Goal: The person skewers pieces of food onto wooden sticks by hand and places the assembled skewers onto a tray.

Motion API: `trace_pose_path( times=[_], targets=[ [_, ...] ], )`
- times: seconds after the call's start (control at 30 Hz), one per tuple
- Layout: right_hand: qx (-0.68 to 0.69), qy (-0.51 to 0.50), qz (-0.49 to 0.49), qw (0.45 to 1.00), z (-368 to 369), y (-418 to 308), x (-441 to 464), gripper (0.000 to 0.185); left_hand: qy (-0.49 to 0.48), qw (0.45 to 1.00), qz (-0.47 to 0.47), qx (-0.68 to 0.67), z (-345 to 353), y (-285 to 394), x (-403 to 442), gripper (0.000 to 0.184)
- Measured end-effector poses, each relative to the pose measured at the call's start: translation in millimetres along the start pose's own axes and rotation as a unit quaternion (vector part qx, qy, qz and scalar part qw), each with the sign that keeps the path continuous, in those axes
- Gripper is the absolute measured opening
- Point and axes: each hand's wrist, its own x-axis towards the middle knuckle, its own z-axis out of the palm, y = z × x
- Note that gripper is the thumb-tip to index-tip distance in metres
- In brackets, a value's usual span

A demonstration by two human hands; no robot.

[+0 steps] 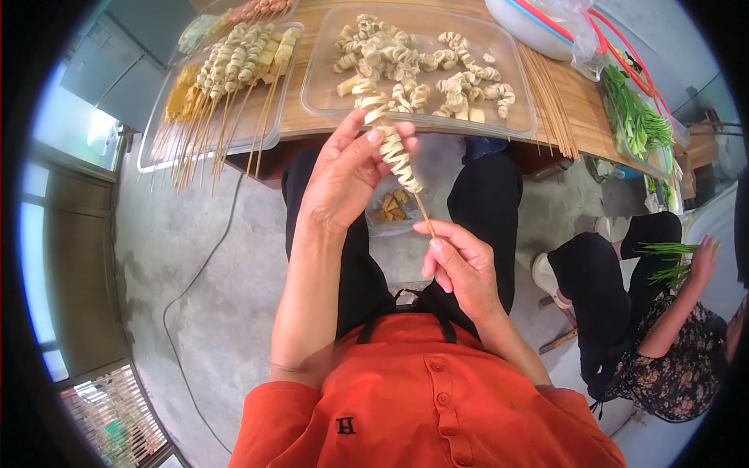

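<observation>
A pale spiral-cut food piece [399, 160] is threaded on a thin wooden skewer [425, 214]. My left hand [343, 171] has its fingers wrapped round the upper part of the spiral. Lower down, my right hand [462, 265] pinches the bare end of the skewer between thumb and fingers. Just beyond my left hand, a clear plastic tray [312, 78] holds many loose pale spirals [382, 47]. Another clear tray [148, 148] at the left bears filled skewers [234, 58] of spirals and yellowish pieces.
Bare skewers [548, 101] lie on the wooden table [581, 78] right of the middle tray. Green vegetables [636, 117] and a white bowl [530, 27] are farther right. A bag of brown pieces [390, 207] sits below the table. A co-worker's hand [704, 261] holds green stalks.
</observation>
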Motion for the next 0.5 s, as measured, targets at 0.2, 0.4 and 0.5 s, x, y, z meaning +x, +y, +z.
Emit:
trace_pose_path(
  times=[0.2, 0.4, 0.5],
  targets=[
    [-0.004, -0.006, -0.005, 1.000, 1.2, 1.3, -1.4, 0.028, 0.022, 0.997, 0.036, -0.064, 3.0, 2.3, 0.7, 0.033],
    [0.007, 0.007, -0.007, 1.000, 2.3, 0.9, -1.0, 0.027, -0.019, 0.999, -0.017, -0.021, -1.6, 1.4, -3.0, 0.047],
    [0.003, 0.002, -0.005, 1.000, 1.1, 1.4, -1.2, 0.027, -0.008, 1.000, -0.007, -0.010, -1.4, 1.6, -1.0, 0.047]
  ],
)
